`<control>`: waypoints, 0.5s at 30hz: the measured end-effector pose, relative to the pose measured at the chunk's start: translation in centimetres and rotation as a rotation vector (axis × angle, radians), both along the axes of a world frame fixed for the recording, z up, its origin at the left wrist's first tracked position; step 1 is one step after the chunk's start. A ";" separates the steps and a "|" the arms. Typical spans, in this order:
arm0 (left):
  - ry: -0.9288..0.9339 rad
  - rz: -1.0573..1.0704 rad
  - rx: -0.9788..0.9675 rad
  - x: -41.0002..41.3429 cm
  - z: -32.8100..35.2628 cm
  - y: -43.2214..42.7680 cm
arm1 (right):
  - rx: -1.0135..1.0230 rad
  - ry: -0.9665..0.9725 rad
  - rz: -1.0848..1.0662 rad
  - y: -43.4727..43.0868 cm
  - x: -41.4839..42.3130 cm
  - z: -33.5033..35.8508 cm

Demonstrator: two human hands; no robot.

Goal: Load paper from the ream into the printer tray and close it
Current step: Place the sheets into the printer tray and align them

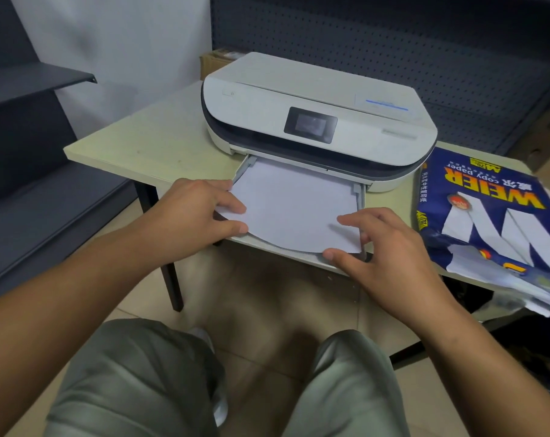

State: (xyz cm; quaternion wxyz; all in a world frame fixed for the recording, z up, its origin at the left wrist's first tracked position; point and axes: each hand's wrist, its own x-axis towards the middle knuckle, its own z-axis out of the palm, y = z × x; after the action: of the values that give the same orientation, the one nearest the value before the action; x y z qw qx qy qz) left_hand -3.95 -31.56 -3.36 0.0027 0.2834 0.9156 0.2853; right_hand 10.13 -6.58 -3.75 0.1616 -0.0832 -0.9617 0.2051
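A white printer [314, 99] stands on a pale table [147, 143]. Its paper tray [360, 197] is pulled out toward me, and a stack of white paper [292, 206] lies in it. My left hand [191, 212] holds the stack's near left corner, fingers on top and thumb at the edge. My right hand [384, 247] holds the near right corner, fingers spread on the sheets and thumb under the front edge. The opened blue ream wrapper [494, 216] lies to the right of the printer, with white sheets showing at its torn end.
Dark metal shelving [31, 89] stands at the left and a dark pegboard wall [393, 33] runs behind the printer. A cardboard box [215, 61] sits behind the printer's left corner. My knees [204, 383] are below the table's front edge, over a tiled floor.
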 end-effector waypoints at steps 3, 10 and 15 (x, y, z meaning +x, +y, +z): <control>0.021 -0.001 -0.007 -0.2 -0.1 0.3 | -0.001 -0.004 -0.006 0.2 -0.4 -0.1; 0.105 -0.054 -0.057 -0.8 -0.3 0.7 | 0.061 -0.049 -0.017 0.8 -1.3 -0.5; 0.087 -0.082 -0.101 -1.6 -1.3 0.1 | 0.117 -0.101 -0.044 1.3 -1.2 -1.1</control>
State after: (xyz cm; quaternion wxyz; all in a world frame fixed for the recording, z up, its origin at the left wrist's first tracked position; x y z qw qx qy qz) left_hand -5.54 -31.43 -4.65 -0.0112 0.3325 0.9156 0.2258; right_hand 8.95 -5.30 -4.87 0.1219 -0.1052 -0.9769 0.1407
